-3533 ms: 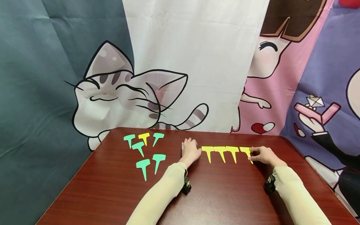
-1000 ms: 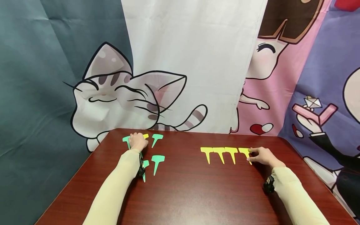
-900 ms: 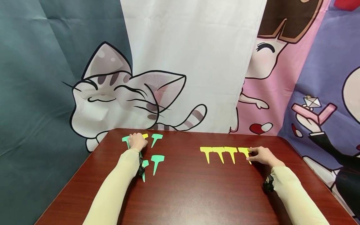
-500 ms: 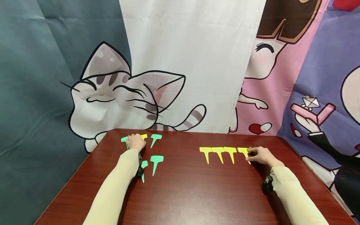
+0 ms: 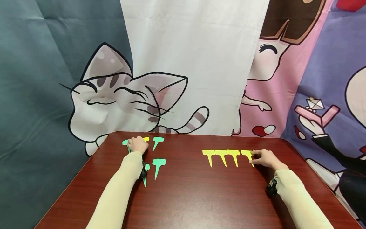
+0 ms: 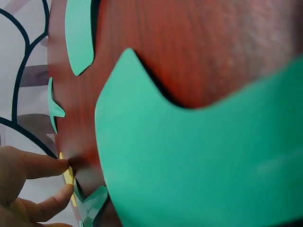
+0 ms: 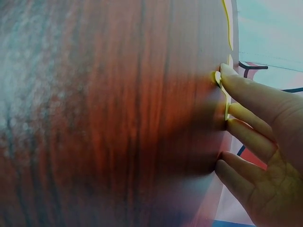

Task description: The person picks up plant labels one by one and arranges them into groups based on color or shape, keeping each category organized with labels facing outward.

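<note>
At the far left of the table, my left hand [image 5: 138,145] reaches over a group of T-shaped plant labels. In the left wrist view its thumb and a finger pinch a yellow plant label [image 6: 68,175], whose stem the hand hides in the head view. Green plant labels [image 5: 158,140] lie around it, some partly covered by the hand and wrist. On the right, my right hand [image 5: 266,158] pinches the rightmost yellow plant label [image 5: 246,153], flat on the table. Left of that one, three more yellow plant labels [image 5: 221,152] lie side by side, stems pointing toward me.
The dark red wooden table [image 5: 194,197] ends at a back edge just behind the labels. A printed cloth backdrop [image 5: 188,47] with cartoon figures hangs behind it. A green plant label [image 5: 159,163] lies between the left forearm and the row.
My left hand has gone from beside the left end of the yellow row to the yellow label among the green ones, then stayed there. The right hand keeps its place on its label.
</note>
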`<state>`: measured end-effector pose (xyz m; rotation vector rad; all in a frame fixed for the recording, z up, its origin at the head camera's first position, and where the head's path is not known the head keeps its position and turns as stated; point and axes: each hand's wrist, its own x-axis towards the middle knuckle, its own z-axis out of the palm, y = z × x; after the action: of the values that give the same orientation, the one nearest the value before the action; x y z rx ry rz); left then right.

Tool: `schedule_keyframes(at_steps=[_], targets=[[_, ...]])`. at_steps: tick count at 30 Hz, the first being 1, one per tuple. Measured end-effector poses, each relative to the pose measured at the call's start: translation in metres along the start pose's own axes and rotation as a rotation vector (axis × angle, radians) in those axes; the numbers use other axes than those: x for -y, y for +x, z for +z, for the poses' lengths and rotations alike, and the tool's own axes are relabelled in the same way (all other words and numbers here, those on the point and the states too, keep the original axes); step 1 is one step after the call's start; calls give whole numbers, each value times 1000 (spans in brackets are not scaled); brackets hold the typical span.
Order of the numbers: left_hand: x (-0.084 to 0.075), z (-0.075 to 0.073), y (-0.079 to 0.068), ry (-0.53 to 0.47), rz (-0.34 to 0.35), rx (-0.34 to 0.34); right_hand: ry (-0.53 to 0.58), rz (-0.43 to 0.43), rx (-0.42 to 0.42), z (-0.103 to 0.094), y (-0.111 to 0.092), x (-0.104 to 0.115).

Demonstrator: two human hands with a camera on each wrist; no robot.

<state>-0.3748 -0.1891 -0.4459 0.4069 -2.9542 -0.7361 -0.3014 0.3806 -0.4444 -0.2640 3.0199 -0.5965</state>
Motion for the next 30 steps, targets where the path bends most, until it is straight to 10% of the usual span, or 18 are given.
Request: schedule_keyframes(at_steps=[30], targets=[[0, 3, 8, -74, -188, -27, -37, -28, -22, 0, 1, -2]])
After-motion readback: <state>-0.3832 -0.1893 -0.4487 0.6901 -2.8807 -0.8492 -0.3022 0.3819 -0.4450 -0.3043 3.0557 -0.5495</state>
